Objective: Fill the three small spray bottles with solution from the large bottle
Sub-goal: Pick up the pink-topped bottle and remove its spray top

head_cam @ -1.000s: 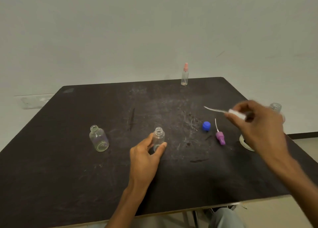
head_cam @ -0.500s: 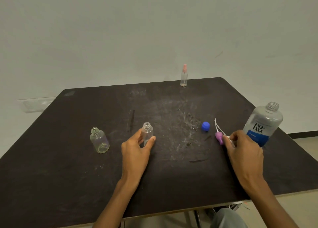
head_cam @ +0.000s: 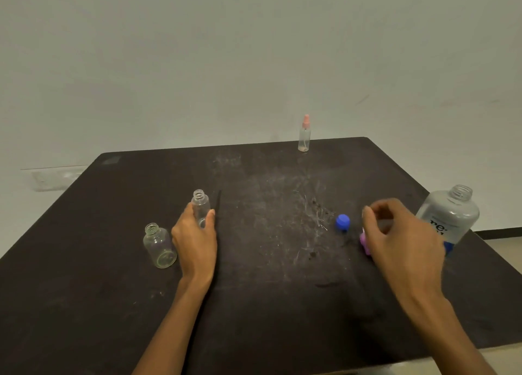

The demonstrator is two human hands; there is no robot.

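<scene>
My left hand (head_cam: 195, 239) is closed around a narrow clear small bottle (head_cam: 201, 203), uncapped and upright on the dark table (head_cam: 268, 304). Just left of it stands a wider clear small bottle (head_cam: 159, 246), also uncapped. A third small bottle with a pink spray top (head_cam: 304, 134) stands at the table's far edge. The large clear bottle with a blue label (head_cam: 449, 219) stands uncapped at the right edge. My right hand (head_cam: 401, 239) hovers beside it, fingers loosely curled and holding nothing. A purple spray top (head_cam: 365, 243) lies partly hidden under that hand.
A blue cap (head_cam: 342, 222) lies on the table left of my right hand. The table's front edge runs close to my body, and its right edge passes just behind the large bottle. A pale wall rises behind the table.
My left hand slid the narrow bottle leftward, close to the wider one. My right hand laid a white spray top down by the purple one, then lifted off empty.
</scene>
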